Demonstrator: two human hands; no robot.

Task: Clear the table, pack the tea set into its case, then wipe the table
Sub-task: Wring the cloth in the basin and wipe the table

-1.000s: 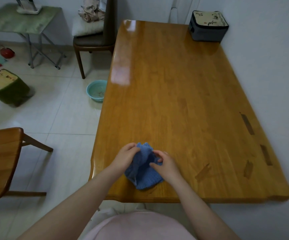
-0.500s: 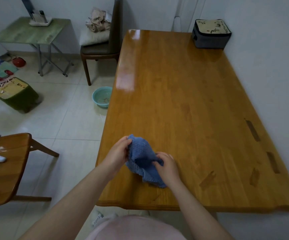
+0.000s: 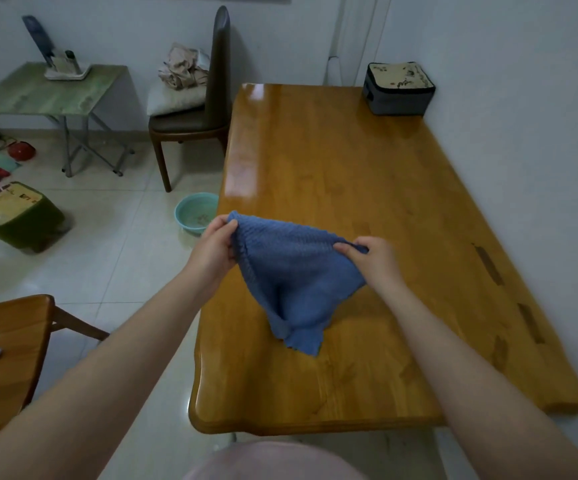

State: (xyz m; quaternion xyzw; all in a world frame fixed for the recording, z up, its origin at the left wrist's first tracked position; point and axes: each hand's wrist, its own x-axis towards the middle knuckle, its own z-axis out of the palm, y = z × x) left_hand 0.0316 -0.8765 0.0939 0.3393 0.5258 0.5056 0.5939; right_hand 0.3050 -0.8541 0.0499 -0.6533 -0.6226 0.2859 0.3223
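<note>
A blue knitted cloth [image 3: 294, 271] hangs spread between my two hands above the near half of the wooden table [image 3: 367, 174]. My left hand [image 3: 211, 251] pinches its upper left corner. My right hand [image 3: 379, 258] pinches its upper right edge. The cloth's lower tip touches the tabletop. The closed grey tea set case [image 3: 398, 90], with a cream patterned lid, stands at the table's far right corner by the wall.
A dark chair [image 3: 204, 109] with a cushion and clothes stands at the table's far left. A teal basin [image 3: 195, 213] sits on the floor beside the table. A wooden stool [image 3: 7, 355] is at my left, a green folding table [image 3: 48, 91] farther back.
The cloth was bunched on the table under both hands. Both hands have risen and pulled apart, lifting it and spreading it open between them.
</note>
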